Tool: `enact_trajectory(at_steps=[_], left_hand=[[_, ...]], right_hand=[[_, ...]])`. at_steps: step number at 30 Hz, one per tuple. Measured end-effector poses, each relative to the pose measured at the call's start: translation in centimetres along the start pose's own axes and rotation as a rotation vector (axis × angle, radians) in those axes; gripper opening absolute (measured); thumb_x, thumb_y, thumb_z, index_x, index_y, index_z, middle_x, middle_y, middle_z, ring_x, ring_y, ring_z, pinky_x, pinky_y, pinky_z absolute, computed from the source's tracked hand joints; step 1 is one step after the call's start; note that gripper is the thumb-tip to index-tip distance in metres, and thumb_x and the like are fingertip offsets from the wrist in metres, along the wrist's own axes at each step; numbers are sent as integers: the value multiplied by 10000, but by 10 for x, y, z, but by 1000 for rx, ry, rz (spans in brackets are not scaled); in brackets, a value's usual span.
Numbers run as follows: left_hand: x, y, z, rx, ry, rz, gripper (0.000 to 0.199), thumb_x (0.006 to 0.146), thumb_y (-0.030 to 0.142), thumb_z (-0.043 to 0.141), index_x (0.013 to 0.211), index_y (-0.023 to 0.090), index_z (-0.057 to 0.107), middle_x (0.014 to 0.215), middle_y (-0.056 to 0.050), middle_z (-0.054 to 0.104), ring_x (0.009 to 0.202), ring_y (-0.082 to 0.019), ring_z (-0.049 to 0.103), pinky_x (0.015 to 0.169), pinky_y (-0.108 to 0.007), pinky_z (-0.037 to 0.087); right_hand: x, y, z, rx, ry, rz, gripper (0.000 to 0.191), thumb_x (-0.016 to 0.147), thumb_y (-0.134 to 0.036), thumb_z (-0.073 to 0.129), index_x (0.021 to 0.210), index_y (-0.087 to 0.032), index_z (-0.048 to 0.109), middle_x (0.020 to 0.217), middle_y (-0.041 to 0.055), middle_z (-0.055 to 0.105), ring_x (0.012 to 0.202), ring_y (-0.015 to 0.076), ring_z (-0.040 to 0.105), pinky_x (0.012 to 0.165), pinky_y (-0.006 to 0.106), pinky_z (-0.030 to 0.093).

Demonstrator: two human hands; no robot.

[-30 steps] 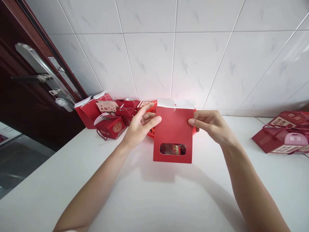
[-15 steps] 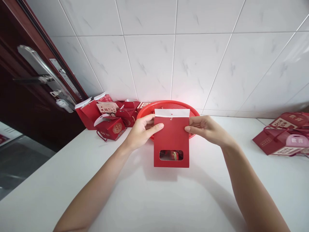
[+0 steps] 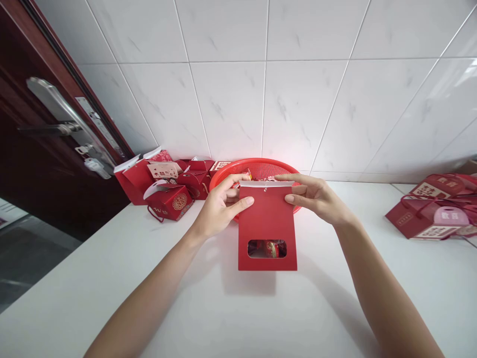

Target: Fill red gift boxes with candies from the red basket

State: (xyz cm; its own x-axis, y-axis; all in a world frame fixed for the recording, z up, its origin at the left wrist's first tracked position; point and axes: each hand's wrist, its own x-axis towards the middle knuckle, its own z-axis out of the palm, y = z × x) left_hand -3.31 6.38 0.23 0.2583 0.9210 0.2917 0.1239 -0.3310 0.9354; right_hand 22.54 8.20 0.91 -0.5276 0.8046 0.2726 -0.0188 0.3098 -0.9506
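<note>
A red paper gift bag [image 3: 266,216] with a small window near its bottom is held up over the white counter, wrapped candy [image 3: 273,249] showing through the window. My left hand [image 3: 223,203] grips its upper left edge, thumb in front and fingers behind. At the upper right edge, my right hand [image 3: 315,198] has its thumb on the front while the forefinger reaches along the top, by the white-lined flap [image 3: 266,184]. Behind the bag stands a red plastic basket [image 3: 257,161] holding wrapped sweets, partly hidden by the bag and hands.
Several red gift boxes [image 3: 171,201] stand left of the basket, beside a dark door with a metal handle [image 3: 70,127]. More red boxes [image 3: 428,214] sit at the right on the white counter [image 3: 208,318]. A tiled wall [image 3: 227,109] rises behind.
The white-lined flap has tipped away from me and shows as a thinner strip. My right forefinger has moved up to the bag's top. The bag sits slightly lower in view.
</note>
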Motion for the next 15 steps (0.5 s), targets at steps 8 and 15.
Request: enact_trajectory(at_steps=[8,15], left_hand=[[0,-1,0,68,69,75,337,755,444,840,956,195,733,768,-13,742,731,-189,728,659,-275,608],[-3,-2,3,127,92,109,348,751,429,853,986,192,754,827,-28,769,766,-185,734,682,-259,606]], right_hand=[[2,5,-3,6,27,-47,296,751,-404,873,999,-248,833,986,60,814,882,256,772,727,376,672],[2,7,-2,-11,98,-70,202,771,-389,860,918,-251,843,925,61,818,851,241,773,730,361,668]])
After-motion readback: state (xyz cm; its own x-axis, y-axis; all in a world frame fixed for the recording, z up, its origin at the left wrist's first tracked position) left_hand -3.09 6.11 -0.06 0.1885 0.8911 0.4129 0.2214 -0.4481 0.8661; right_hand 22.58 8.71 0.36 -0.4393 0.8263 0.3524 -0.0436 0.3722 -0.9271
